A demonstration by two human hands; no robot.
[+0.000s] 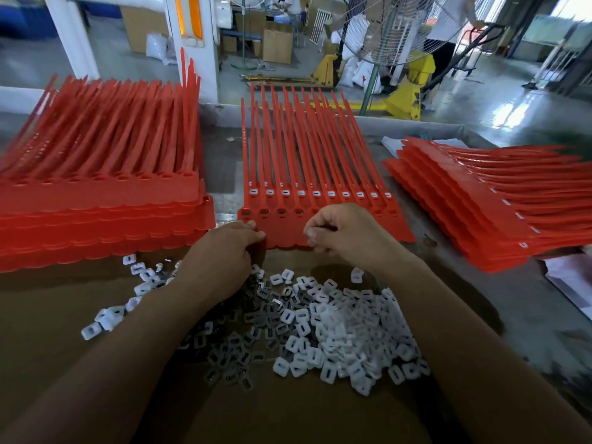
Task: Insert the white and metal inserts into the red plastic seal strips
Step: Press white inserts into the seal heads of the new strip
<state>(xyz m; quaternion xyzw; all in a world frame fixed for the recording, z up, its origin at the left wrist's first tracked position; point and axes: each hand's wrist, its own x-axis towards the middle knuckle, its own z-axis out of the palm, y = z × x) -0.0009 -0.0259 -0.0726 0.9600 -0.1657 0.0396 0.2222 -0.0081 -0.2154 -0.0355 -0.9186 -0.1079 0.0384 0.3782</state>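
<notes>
Inspector: Where did the centre sheet of red seal strips [307, 174] lie?

Technician: Flat on the surface [480, 299], between the left stack [96, 203] and the right stack [474, 200] of like sheets, with its tails pointing away from the person. One row of its heads carried fitted white pieces. Four heads of the nearer row, at the left, showed dark, metal-looking ones.

Inspector: And the loose parts?

Technician: The white inserts [346, 331] formed a heap near the person, below the right hand. The metal inserts [250, 331] lay touching that heap on its left side, partly under the left forearm.

Inspector: State of the hands?

Technician: The left hand [224, 251] gripped the near edge of the centre sheet at its left corner. The right hand [339, 232] sat on the same edge with fingers curled inward; whether it pinched an insert could not be determined
</notes>
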